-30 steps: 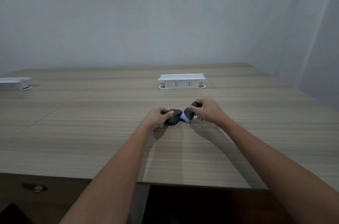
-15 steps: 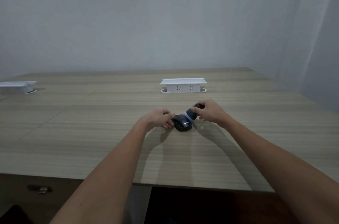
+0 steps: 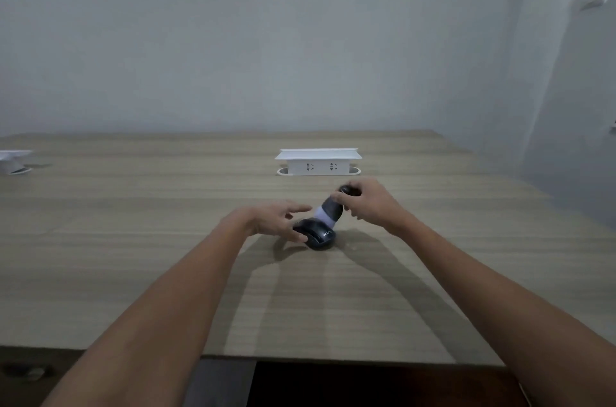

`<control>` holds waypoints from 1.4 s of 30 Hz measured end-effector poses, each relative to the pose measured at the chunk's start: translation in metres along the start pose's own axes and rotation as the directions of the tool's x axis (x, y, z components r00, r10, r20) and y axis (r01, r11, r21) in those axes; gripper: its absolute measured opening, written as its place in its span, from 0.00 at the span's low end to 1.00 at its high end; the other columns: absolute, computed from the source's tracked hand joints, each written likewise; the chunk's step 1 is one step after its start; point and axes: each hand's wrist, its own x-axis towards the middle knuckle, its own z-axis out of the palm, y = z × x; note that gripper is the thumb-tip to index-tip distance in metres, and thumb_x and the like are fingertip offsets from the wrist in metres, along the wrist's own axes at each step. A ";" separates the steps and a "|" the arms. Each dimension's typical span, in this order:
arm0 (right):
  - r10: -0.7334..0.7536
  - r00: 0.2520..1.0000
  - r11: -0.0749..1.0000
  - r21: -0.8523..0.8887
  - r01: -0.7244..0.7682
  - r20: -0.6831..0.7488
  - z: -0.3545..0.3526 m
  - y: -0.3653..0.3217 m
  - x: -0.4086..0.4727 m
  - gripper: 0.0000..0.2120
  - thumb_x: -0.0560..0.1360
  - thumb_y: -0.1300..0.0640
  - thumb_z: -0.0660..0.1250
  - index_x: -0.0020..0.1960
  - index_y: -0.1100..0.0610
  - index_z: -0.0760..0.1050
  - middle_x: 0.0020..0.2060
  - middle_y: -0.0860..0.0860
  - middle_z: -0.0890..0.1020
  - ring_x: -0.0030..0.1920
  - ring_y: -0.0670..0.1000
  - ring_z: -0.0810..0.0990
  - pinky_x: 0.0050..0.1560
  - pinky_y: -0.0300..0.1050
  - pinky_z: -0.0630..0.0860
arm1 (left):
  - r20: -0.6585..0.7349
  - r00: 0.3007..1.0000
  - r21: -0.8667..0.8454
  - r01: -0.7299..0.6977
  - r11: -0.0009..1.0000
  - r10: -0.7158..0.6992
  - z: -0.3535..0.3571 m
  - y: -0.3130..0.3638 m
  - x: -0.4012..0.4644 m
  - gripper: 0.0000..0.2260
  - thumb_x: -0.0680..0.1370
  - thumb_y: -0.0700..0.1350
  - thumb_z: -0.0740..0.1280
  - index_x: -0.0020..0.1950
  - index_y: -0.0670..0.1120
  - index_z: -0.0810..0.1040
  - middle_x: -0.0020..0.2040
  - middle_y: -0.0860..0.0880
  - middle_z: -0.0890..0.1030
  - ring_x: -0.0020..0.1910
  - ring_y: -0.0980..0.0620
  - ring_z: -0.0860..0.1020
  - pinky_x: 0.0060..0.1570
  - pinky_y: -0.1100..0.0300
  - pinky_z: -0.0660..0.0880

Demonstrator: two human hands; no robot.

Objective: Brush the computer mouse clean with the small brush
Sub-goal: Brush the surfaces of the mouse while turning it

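A dark computer mouse (image 3: pixel 318 236) lies flat on the wooden table (image 3: pixel 133 240), its logo end toward me. My left hand (image 3: pixel 276 218) rests against the mouse's left side with the thumb touching it and the other fingers spread apart above. My right hand (image 3: pixel 368 203) grips the dark handle of the small brush (image 3: pixel 331 208). The brush slants down to the left, and its pale bristles meet the top of the mouse.
A white socket box (image 3: pixel 318 161) stands on the table just behind the hands. Another white box (image 3: pixel 13 161) sits at the far left edge. The table's near edge runs below my forearms, with dark floor beneath. A wall rises behind the table.
The mouse has gone from tilted in my left hand to lying flat on the table. My left fingers have opened. The brush has swung more upright over the mouse.
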 end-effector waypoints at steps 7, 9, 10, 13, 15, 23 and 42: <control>-0.092 0.995 0.956 -0.278 0.096 0.026 0.000 -0.004 0.007 0.06 0.71 0.59 0.69 0.41 0.59 0.85 0.35 0.51 0.85 0.36 0.47 0.78 0.37 0.41 0.73 | 0.027 0.999 0.079 -0.032 0.996 0.030 0.001 0.000 0.014 0.34 0.73 0.49 0.76 0.77 0.52 0.68 0.73 0.53 0.74 0.71 0.53 0.73 0.71 0.57 0.67; -0.102 0.995 0.972 -0.212 0.098 -0.010 0.002 -0.008 0.007 0.07 0.72 0.57 0.69 0.42 0.58 0.85 0.34 0.48 0.84 0.35 0.45 0.78 0.36 0.39 0.73 | 0.000 0.999 0.080 -0.050 0.996 0.050 0.002 -0.003 0.016 0.31 0.72 0.49 0.77 0.74 0.51 0.72 0.70 0.52 0.77 0.68 0.52 0.76 0.68 0.57 0.70; -0.099 0.995 0.982 -0.159 0.096 -0.007 0.004 -0.009 0.007 0.07 0.72 0.56 0.70 0.42 0.57 0.85 0.33 0.46 0.82 0.33 0.42 0.77 0.34 0.37 0.72 | -0.016 0.998 0.071 -0.056 0.996 0.058 0.003 -0.005 0.016 0.29 0.72 0.49 0.77 0.72 0.51 0.75 0.67 0.52 0.79 0.66 0.52 0.77 0.67 0.56 0.72; -0.080 0.996 0.981 -0.175 0.087 0.050 0.006 -0.008 0.008 0.06 0.72 0.57 0.70 0.39 0.57 0.84 0.29 0.45 0.80 0.30 0.42 0.75 0.30 0.32 0.68 | -0.061 0.995 0.050 -0.073 0.996 0.076 0.007 -0.007 0.013 0.27 0.70 0.50 0.78 0.69 0.51 0.78 0.64 0.52 0.81 0.62 0.51 0.79 0.65 0.54 0.74; -0.068 0.996 0.956 -0.282 0.082 0.057 0.002 -0.007 0.009 0.09 0.71 0.60 0.68 0.33 0.59 0.80 0.28 0.51 0.81 0.30 0.47 0.75 0.29 0.33 0.68 | -0.086 0.994 0.021 -0.067 0.998 0.068 0.010 -0.009 0.011 0.30 0.70 0.49 0.79 0.71 0.49 0.76 0.62 0.54 0.80 0.62 0.51 0.78 0.63 0.57 0.74; -0.022 0.990 0.986 -0.161 0.045 0.140 0.007 -0.018 0.008 0.12 0.73 0.55 0.70 0.43 0.65 0.82 0.31 0.56 0.79 0.30 0.50 0.74 0.30 0.43 0.72 | -0.054 0.998 -0.035 -0.044 0.998 0.043 0.010 -0.006 0.008 0.22 0.71 0.46 0.78 0.64 0.49 0.81 0.57 0.50 0.85 0.58 0.48 0.82 0.53 0.63 0.76; -0.001 0.990 1.000 -0.019 0.004 0.140 0.005 -0.015 -0.001 0.11 0.74 0.56 0.70 0.44 0.64 0.83 0.32 0.55 0.80 0.27 0.47 0.73 0.28 0.39 0.72 | -0.091 0.996 0.019 -0.024 1.000 0.025 0.013 -0.006 0.011 0.21 0.67 0.51 0.80 0.58 0.51 0.84 0.52 0.50 0.87 0.53 0.49 0.84 0.58 0.53 0.78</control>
